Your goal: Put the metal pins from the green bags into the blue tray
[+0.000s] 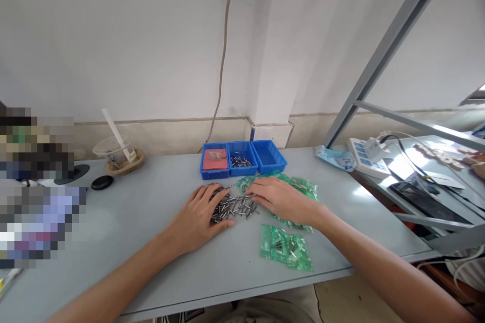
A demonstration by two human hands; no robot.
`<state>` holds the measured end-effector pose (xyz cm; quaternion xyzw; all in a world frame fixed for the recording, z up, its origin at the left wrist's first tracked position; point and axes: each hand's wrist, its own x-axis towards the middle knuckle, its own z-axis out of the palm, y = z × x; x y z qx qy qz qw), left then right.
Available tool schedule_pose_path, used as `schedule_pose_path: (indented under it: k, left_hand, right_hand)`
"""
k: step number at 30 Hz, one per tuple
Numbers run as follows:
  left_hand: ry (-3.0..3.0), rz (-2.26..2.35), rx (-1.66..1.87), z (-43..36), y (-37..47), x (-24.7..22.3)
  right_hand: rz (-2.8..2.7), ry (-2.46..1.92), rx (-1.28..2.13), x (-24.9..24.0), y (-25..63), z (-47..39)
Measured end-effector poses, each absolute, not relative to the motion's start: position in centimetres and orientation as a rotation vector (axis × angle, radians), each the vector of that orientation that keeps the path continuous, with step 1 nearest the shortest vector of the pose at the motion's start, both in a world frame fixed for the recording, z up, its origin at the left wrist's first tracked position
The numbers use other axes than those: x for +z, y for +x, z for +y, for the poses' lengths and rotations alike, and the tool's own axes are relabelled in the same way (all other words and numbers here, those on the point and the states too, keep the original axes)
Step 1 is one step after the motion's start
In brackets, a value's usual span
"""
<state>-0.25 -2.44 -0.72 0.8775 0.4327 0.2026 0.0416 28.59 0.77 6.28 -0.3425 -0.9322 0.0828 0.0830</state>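
A loose pile of small, shiny metal pins (233, 206) lies on the grey table, between my two hands. My left hand (202, 214) rests at the pile's left side, fingers spread and curved around its edge, thumb held apart. At the upper right of the pile is my right hand (276, 194), its bent fingertips at the pins and nothing visibly gripped. Partly under and behind that hand are green plastic bags (303, 186) with metal pieces inside. Closer to the front edge lie two more green bags (286, 247) of small pieces.
Behind the pile stand three blue bins: a left bin (214, 175) with a red packet, a middle bin (242, 170) with metal pins, and a right bin (270, 155). A cup (113, 151) is at left, a power strip (366, 159) at right beside a metal frame (390, 45).
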Motion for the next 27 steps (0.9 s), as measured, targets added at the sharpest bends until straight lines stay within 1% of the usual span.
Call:
schedule_pose_path:
  k: [3,5,9,12,18,22,27]
  left_hand:
    - [2.680,1.339,0.583,-2.4,-0.3,-0.7]
    - [2.676,1.349,0.555,-2.4,-0.3,-0.8]
    - [2.685,1.356,0.539,-2.3,-0.3,-1.2]
    - [2.694,1.350,0.574,-2.3,-0.2,-1.3]
    - [2.704,1.311,0.565,-2.4,-0.7,-0.5]
    - [2.712,1.164,0.480,-2.4,-1.9,0.1]
    - [2.664,1.145,0.504,-2.2,-2.4,0.0]
  right_hand:
    - [-2.717,-1.149,0.183,6.5,29.2,1.3]
    - [-2.780,-1.201,0.125,6.4,29.5,1.6]
    - [-2.869,-1.089,0.091,5.8,28.5,1.4]
    - [-2.871,-1.022,0.172,6.0,27.3,0.9]
    - [-2.848,-1.092,0.515,7.5,27.3,0.6]
    - [-2.863,-1.085,0.524,6.6,27.4,0.6]
    - [-2.793,-1.066,0.626,5.0,26.0,1.1]
